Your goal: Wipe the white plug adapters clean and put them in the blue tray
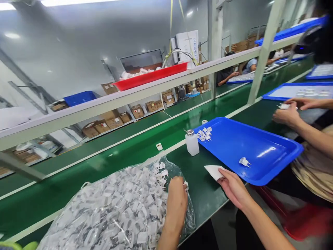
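My left hand [178,194] is closed at the mouth of a clear plastic bag [191,211]. At its fingers shows part of a white plug piece [185,185], mostly hidden by the hand. The bag is heaped with white plastic plug parts [125,205]; a few with metal pins lie near its opening. My right hand [234,187] pinches a folded white wipe [214,172] above the table edge. Beyond it, a blue tray [234,139] bears a single white plug [244,161] near its front and a small cluster of plugs [204,133] at its left corner.
A white pump bottle [192,144] stands beside the tray. One white part [159,146] sits on the green conveyor belt [140,139]. Overhead, a shelf rail [156,88] carries a red tray [153,78]. At right, a co-worker's hands [288,113] hold a white piece.
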A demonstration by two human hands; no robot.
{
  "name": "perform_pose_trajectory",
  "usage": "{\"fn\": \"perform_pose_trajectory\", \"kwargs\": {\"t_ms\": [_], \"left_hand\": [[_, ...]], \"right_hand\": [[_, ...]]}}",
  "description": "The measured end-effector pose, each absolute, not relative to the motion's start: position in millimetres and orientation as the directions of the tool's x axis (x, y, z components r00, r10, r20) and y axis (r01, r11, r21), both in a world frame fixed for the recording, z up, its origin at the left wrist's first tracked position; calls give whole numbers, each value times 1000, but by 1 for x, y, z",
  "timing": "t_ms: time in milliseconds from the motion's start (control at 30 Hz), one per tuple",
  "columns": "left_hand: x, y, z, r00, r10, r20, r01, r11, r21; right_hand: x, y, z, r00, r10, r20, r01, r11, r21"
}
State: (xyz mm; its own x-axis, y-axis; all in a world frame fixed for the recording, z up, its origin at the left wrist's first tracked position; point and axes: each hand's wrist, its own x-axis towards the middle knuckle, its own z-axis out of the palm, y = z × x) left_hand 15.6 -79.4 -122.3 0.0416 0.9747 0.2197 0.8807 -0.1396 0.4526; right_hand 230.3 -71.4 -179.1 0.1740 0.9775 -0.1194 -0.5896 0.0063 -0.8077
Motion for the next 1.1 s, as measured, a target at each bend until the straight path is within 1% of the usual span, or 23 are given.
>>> {"fn": "perform_pose_trajectory", "kwargs": {"t_ms": [133, 233, 300, 400, 467, 633, 733, 800, 867, 933, 1000, 1100], "left_hand": [[52, -80, -131, 204, 958, 201, 803, -281, 526], [64, -86, -140, 267, 940, 212, 763, -340, 549], [65, -93, -145, 261, 937, 234, 753, -349, 558], [65, -103, -151, 165, 952, 259, 759, -290, 583], [69, -107, -156, 135, 954, 268, 753, -275, 598], [74, -104, -166, 236, 923, 304, 680, -380, 627], [66, -100, -172, 248, 915, 317, 644, -401, 652], [57, -98, -176, 252, 915, 314, 634, -402, 661], [50, -98, -178, 253, 919, 304, 631, -395, 668], [45, -99, -177, 246, 925, 291, 631, -380, 676], [44, -99, -176, 237, 931, 278, 628, -365, 687], [46, -99, -175, 218, 940, 264, 624, -342, 702]], "right_hand": [[225, -68, -179, 195, 979, -57, -530, 56, -846], [223, -65, -181, 215, 976, -13, -460, 90, -883], [222, -67, -184, 239, 971, 13, -394, 109, -913], [223, -72, -190, 281, 958, 51, -276, 132, -952], [223, -76, -193, 325, 942, 80, -204, 153, -967], [222, -78, -195, 450, 876, 173, -27, 207, -978], [219, -85, -194, 530, 819, 218, 106, 191, -976], [216, -95, -192, 552, 795, 252, 199, 168, -965], [212, -108, -189, 523, 801, 292, 288, 156, -945], [209, -121, -184, 456, 828, 328, 364, 163, -917], [208, -130, -179, 363, 864, 349, 423, 181, -888], [207, -137, -173, 209, 915, 346, 490, 208, -846]]}}
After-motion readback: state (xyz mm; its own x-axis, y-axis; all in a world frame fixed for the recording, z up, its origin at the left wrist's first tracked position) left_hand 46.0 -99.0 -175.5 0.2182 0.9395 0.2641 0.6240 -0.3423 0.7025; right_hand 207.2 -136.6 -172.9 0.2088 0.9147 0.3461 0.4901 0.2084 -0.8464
